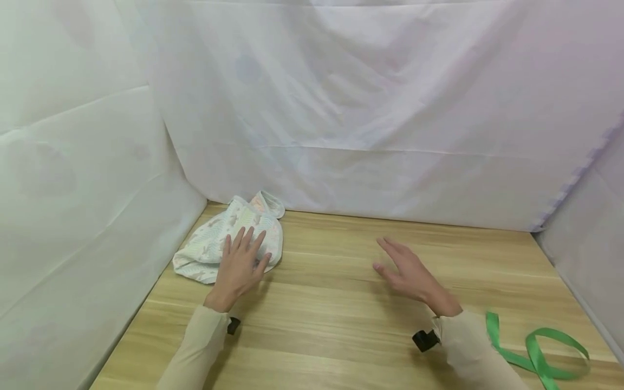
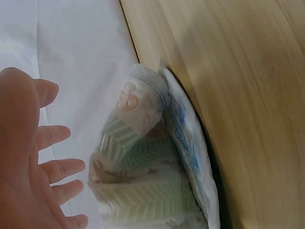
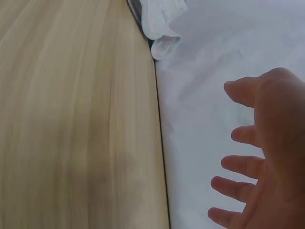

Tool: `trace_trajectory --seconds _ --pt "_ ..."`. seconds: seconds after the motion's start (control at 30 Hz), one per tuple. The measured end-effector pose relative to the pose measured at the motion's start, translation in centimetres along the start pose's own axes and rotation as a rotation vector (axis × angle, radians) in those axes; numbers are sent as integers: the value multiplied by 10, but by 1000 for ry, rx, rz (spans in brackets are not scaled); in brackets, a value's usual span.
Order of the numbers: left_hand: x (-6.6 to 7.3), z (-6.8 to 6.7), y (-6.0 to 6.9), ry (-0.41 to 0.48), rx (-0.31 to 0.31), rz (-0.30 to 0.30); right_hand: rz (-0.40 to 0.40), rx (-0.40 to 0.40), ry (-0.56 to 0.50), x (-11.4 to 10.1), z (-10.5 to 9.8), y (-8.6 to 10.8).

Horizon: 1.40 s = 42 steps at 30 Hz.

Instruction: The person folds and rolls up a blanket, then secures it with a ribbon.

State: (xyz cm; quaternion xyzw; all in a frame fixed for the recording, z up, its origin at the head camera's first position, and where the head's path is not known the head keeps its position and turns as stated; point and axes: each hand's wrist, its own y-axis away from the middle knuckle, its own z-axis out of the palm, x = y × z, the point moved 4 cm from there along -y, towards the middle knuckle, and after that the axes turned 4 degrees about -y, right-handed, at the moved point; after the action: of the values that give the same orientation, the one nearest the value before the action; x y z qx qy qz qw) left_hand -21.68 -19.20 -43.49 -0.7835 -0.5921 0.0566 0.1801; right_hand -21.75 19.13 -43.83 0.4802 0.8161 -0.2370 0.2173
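A crumpled patterned cloth (image 1: 209, 244) lies at the back left of the wooden table; the left wrist view shows its folds (image 2: 147, 191) close up. My left hand (image 1: 239, 270) hovers over the cloth's near side, fingers spread; in the left wrist view a gap separates the hand (image 2: 38, 167) from the fabric. My right hand (image 1: 411, 273) is over the middle right of the table, fingers extended, holding nothing. In the right wrist view, that hand (image 3: 271, 157) has its fingers apart, and the cloth (image 3: 159, 21) shows at the top.
A looped green ribbon (image 1: 538, 360) lies at the table's front right, beside my right forearm. White sheets (image 1: 341, 108) hang behind the wooden table (image 1: 317, 303) and along both sides. Each wrist carries a small black device.
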Motion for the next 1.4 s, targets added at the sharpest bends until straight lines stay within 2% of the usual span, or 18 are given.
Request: trace_trajectory --seconds 0.17,0.43,0.6,0.7,0.83,0.97,1.13,1.27,1.4 --pt "-8 -3 2 -4 -2 -29 8 -62 -141 -7 18 -14" --pt "-22 -8 1 0 -51 -80 63 -133 -352 -19 47 -37" --pt "-28 -11 2 -4 -37 -90 134 -160 -496 -30 64 -53" --pt "-32 -12 4 -9 -26 -95 188 -181 -635 -35 75 -61" --pt "-38 -13 7 -8 -9 -115 261 -205 -876 -41 93 -72" --pt "-43 -12 7 10 -11 -134 360 -172 -1031 -47 113 -81" --pt "-46 -6 10 47 -59 -150 438 -122 -1121 -56 132 -89" --pt "-46 0 14 70 -98 -160 457 -116 -1182 -68 149 -94" --pt "-44 2 19 75 -110 -159 468 -106 -1252 -84 164 -98"
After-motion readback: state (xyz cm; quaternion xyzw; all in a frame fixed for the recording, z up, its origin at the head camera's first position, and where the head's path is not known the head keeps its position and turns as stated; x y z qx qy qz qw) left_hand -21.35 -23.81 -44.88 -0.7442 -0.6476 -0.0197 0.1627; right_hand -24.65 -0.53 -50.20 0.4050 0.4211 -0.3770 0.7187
